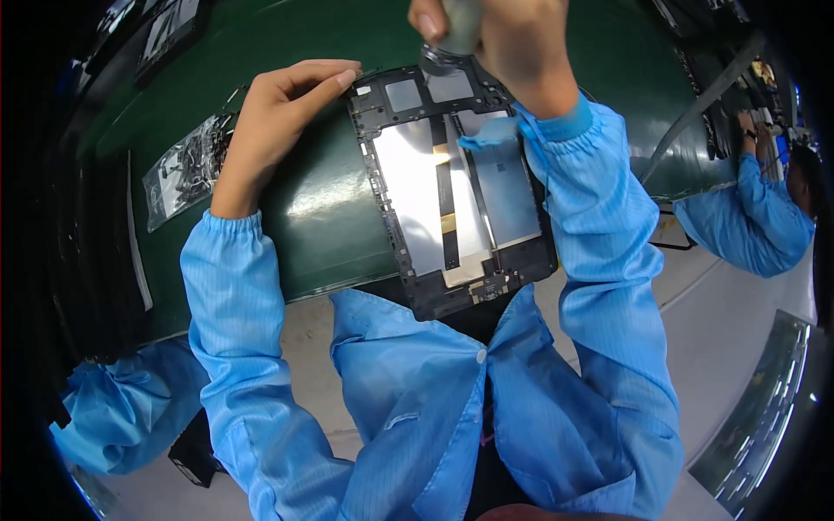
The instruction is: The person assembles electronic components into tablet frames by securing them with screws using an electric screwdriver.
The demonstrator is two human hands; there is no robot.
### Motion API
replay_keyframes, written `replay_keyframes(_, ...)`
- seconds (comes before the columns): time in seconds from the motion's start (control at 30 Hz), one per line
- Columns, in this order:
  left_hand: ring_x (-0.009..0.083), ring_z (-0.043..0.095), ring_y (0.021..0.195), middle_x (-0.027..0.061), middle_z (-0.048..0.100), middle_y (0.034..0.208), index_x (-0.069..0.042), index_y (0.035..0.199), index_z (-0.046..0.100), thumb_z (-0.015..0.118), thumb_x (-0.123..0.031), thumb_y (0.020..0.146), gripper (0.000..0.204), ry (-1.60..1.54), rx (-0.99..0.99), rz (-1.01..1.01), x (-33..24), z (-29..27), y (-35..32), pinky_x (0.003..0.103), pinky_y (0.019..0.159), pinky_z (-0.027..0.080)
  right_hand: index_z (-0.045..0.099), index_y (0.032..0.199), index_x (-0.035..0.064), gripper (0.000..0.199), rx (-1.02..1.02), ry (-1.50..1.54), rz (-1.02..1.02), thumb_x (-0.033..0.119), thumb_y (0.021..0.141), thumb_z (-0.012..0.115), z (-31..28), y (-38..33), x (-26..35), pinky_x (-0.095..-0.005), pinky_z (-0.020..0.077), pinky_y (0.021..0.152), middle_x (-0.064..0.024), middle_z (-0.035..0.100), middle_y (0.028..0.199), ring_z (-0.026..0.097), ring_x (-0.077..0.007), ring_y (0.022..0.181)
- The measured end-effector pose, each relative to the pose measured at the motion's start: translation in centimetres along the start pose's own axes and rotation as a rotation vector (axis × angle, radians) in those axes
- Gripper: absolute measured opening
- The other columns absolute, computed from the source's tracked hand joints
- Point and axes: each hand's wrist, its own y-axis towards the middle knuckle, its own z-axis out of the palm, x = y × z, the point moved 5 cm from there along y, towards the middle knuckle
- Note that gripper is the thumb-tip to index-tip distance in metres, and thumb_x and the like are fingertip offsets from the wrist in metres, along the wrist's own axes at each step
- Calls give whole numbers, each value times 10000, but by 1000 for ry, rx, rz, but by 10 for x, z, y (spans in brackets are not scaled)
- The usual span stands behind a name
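An opened tablet lies before me, its back off, showing silver battery panels, a black frame and a dark ribbon cable. It overhangs the table's near edge. My left hand pinches the far left corner of the frame between thumb and fingers. Over the tablet's far edge, my right hand is wrapped round an electric screwdriver with a pale grey body and a metal collar. The screwdriver points down at the black frame, and motion blurs it; its tip is hard to make out. A light-blue tab sticks up beside my right cuff.
A clear plastic bag of small dark parts lies on the green table left of my left wrist. Dark panels stand at the far left. At the right, a co-worker's blue sleeve reaches over the table; another blue sleeve shows lower left.
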Motion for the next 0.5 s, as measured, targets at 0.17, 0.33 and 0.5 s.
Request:
replay_keyframes(0.17, 129, 656, 960, 89, 739, 1048, 17, 1131, 726, 679, -172, 939, 274, 41, 17, -14, 0, -5, 2, 245, 900, 488, 631, 968, -79, 126, 21, 10, 0, -14, 870, 588, 24, 19, -25, -261, 450, 425, -108, 683, 791, 588, -134, 475)
replay_keyframes(0.33, 127, 661, 935, 87, 745, 1008, 27, 1088, 738, 696, -165, 923, 257, 47, -2, -11, 5, -6, 2, 244, 865, 501, 628, 964, -77, 121, 16, 39, -26, -15, 874, 575, 35, 22, -33, -263, 449, 428, -108, 669, 763, 579, -135, 469)
replay_keyframes(0.5, 126, 664, 877, 87, 748, 963, 27, 1073, 741, 722, -162, 898, 258, 79, -12, 8, 5, -6, 1, 243, 815, 508, 629, 963, -77, 119, 11, 80, 13, -22, 869, 581, 41, 17, -43, -265, 447, 435, -107, 664, 756, 581, -136, 477)
